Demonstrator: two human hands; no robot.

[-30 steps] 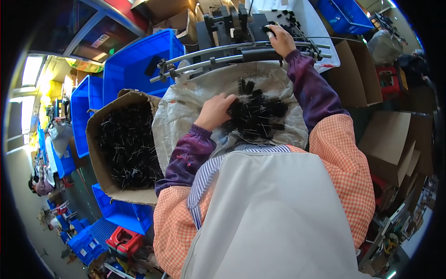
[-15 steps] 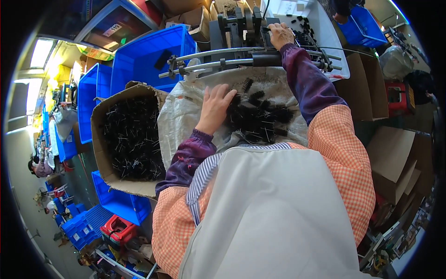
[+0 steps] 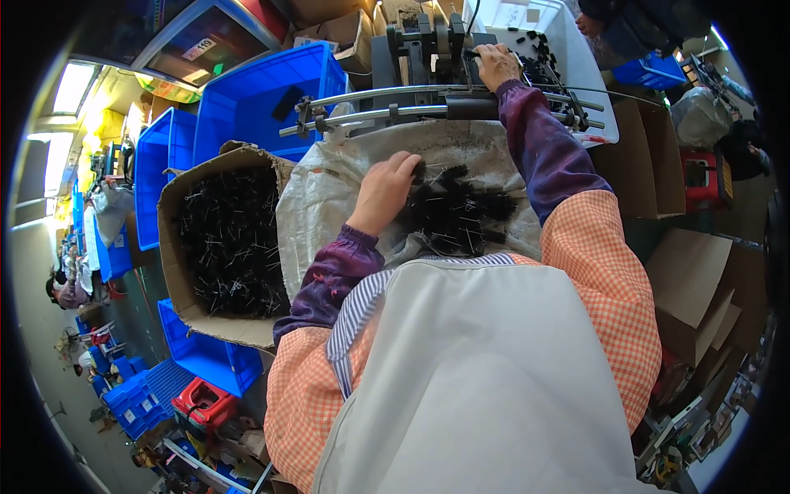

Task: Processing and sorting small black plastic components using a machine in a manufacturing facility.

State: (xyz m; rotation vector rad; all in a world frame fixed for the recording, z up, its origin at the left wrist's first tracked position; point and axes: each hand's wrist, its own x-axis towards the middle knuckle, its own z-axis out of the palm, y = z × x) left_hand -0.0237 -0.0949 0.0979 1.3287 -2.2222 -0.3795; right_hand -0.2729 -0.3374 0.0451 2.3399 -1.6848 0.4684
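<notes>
My left hand (image 3: 385, 193) is at the left edge of a pile of small black bristle brushes (image 3: 461, 210) with thin wire stems. Its fingers are bent and drawn together on a black brush (image 3: 420, 172), which shows only partly at the fingertips. The pile lies on a whitish woven sack (image 3: 317, 198). At the far side my right hand (image 3: 497, 66) rests on a dark bench machine (image 3: 428, 53), just beyond its metal rails (image 3: 374, 103). Those fingers are curled, and what lies under them is hidden.
To the left, a cardboard box (image 3: 284, 177) holds many more brushes. Blue crates (image 3: 210, 107) stand behind it. A white tray (image 3: 609, 107) with small black pieces sits beyond my right hand. Another person's dark sleeve (image 3: 650, 29) shows at the top right; cardboard boxes (image 3: 638, 156) stand at the right.
My left hand's spread fingers have closed together at the brush that lay apart at the pile's far edge. My right hand stays at the machine. The other person has come further into view.
</notes>
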